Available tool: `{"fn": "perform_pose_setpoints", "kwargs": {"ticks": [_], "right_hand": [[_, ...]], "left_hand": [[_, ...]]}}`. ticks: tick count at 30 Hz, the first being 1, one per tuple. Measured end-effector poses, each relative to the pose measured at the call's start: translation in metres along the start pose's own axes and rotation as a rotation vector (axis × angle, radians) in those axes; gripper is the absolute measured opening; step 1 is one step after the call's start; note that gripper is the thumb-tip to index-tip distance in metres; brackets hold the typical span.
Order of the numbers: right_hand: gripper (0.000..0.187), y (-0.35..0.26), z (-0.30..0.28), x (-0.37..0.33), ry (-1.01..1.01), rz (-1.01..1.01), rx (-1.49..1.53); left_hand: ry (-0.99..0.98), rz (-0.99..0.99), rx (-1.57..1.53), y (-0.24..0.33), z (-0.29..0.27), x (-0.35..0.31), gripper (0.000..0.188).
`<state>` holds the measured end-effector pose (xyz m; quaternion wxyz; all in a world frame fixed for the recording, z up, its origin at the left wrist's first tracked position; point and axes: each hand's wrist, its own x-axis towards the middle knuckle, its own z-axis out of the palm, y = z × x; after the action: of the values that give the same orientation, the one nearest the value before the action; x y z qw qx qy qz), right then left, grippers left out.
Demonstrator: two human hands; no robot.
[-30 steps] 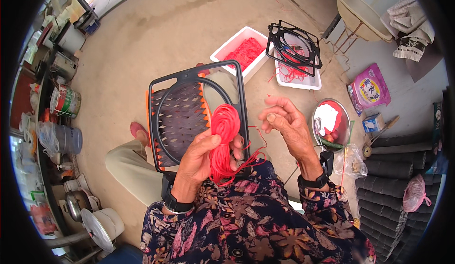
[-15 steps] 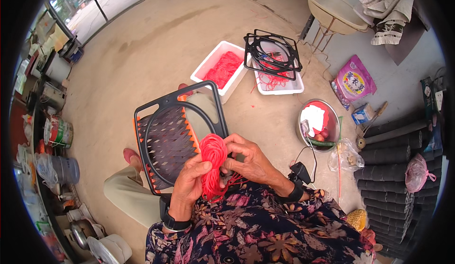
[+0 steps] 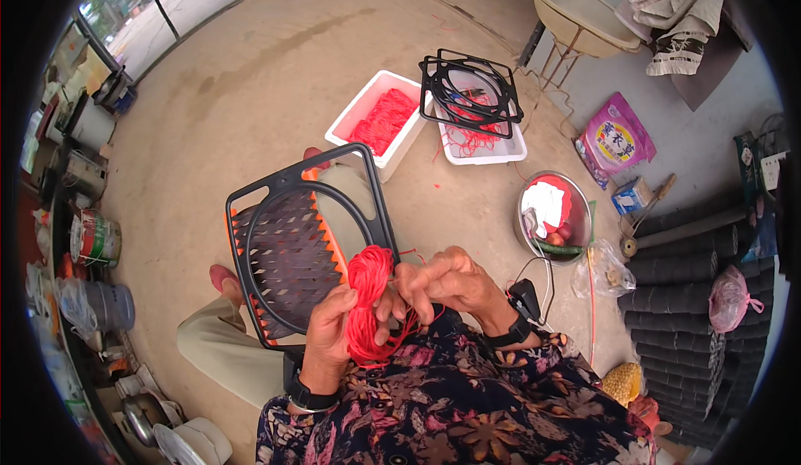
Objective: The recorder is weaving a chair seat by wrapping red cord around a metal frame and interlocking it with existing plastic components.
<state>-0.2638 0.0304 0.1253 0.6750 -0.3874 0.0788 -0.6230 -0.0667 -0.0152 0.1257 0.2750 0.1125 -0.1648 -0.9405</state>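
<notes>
My left hand (image 3: 336,325) is closed around a skein of red cord (image 3: 370,281), which stands upright in front of my body. My right hand (image 3: 446,284) is close against the skein's right side, fingers bent and pinched together. A thin strand of the cord shows by its fingertips, and loose loops hang below it. Just beyond my hands, a black plastic frame (image 3: 381,206) with a round ring inside rests over my lap. Through the ring shows a dark slatted panel (image 3: 288,248) with orange toothed edges.
Ahead stands a white bin (image 3: 400,150) of red cord; beside it, black frames (image 3: 450,123) lie across another white bin (image 3: 492,155). A metal bowl (image 3: 526,236) holds a white cloth and round fruit. Black rolls (image 3: 684,298) line the right wall; buckets (image 3: 96,236) stand left.
My right hand has moved slightly right, its fingers bunched more tightly. The skein sits a little lower and its top looks narrower. The whole view has shifted slightly.
</notes>
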Motion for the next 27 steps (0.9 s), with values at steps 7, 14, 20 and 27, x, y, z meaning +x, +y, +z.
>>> {"fn": "perform_pose_setpoints", "kwargs": {"ticks": [7, 14, 20, 27], "right_hand": [[0.038, 0.024, -0.02, -0.007, 0.029, -0.121, 0.002], [0.047, 0.031, -0.017, -0.006, 0.162, -0.114, 0.147], [0.049, 0.028, -0.004, -0.006, 0.287, -0.015, 0.326], [0.058, 0.0, -0.003, 0.001, 0.422, 0.043, -0.663]], "left_hand": [[-0.089, -0.01, -0.168, -0.014, -0.005, 0.008, 0.038], [0.063, 0.037, -0.111, -0.015, 0.001, 0.011, 0.036], [0.191, 0.091, -0.011, -0.01, -0.006, 0.012, 0.032], [0.412, 0.203, 0.251, 0.002, 0.005, 0.007, 0.027]]}}
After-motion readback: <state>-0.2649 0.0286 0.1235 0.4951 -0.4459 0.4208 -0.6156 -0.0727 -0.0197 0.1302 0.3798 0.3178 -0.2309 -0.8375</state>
